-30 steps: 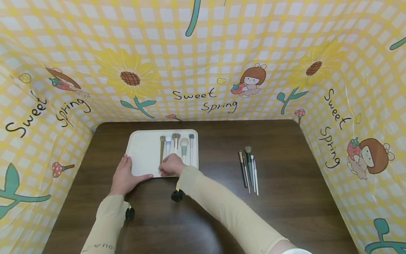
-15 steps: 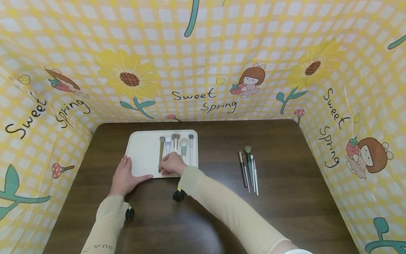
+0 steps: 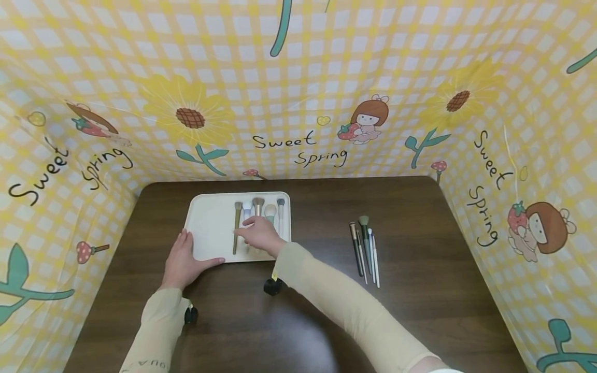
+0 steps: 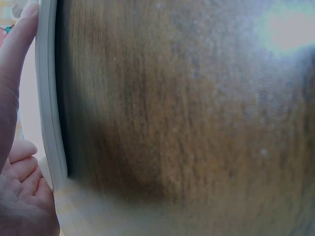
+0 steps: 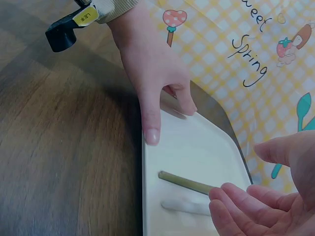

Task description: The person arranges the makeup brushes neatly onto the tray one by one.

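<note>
In the head view a white tray (image 3: 210, 217) holds several makeup brushes side by side. My left hand (image 3: 184, 262) grips the tray's near left corner, thumb along the front rim and fingers at the left edge. Over the brushes hovers my right hand (image 3: 261, 234), its thumb and fingers apart and nothing between them in the right wrist view. Just left of it lies an olive-handled makeup brush (image 3: 237, 228). The right hand partly covers the green-ferruled brush (image 3: 270, 211) and a wide brown brush (image 3: 258, 204). A slim grey-tipped brush (image 3: 281, 215) lies farthest right.
To the tray's right, a group of several makeup brushes (image 3: 364, 248), dark-handled and white-handled, lies on the dark wooden table (image 3: 317, 217). A yellow checked cloth (image 3: 261, 77) hangs around the back and sides.
My right hand has let go of the olive-handled brush and moved back and slightly right, its fingers opening. The brush's lower handle is now uncovered. The left hand stays at the tray corner.
</note>
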`<state>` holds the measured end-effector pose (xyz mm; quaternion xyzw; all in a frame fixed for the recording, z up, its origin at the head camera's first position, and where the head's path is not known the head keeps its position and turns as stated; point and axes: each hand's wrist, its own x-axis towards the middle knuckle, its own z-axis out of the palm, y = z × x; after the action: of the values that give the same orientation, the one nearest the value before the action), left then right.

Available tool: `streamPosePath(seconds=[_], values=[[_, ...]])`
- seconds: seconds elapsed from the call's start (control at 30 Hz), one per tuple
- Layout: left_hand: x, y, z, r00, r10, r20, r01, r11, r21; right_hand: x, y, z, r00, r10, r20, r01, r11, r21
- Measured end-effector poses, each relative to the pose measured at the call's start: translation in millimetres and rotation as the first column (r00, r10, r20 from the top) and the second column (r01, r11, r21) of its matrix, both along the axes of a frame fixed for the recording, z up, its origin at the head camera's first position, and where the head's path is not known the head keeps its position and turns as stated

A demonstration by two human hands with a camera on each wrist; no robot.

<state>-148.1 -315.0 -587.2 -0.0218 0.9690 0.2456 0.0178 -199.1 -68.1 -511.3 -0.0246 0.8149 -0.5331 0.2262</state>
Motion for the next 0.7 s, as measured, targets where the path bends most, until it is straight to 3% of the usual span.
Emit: streamPosePath(seconds=[0.33, 0.7], values=[[2.6, 2.2, 3.3, 1.0, 0.002, 0.002, -0.002, 1.0, -0.002, -5.7, 32, -3.7, 0.996, -0.038, -0.08, 0.042, 0.998, 0.039], [3.3, 3.5, 6.1, 1.0, 0.003, 0.003, -0.003, 1.0, -0.003, -12.0, 71, -0.8, 0.984, -0.162, -0.072, 0.161, 0.987, -0.018]])
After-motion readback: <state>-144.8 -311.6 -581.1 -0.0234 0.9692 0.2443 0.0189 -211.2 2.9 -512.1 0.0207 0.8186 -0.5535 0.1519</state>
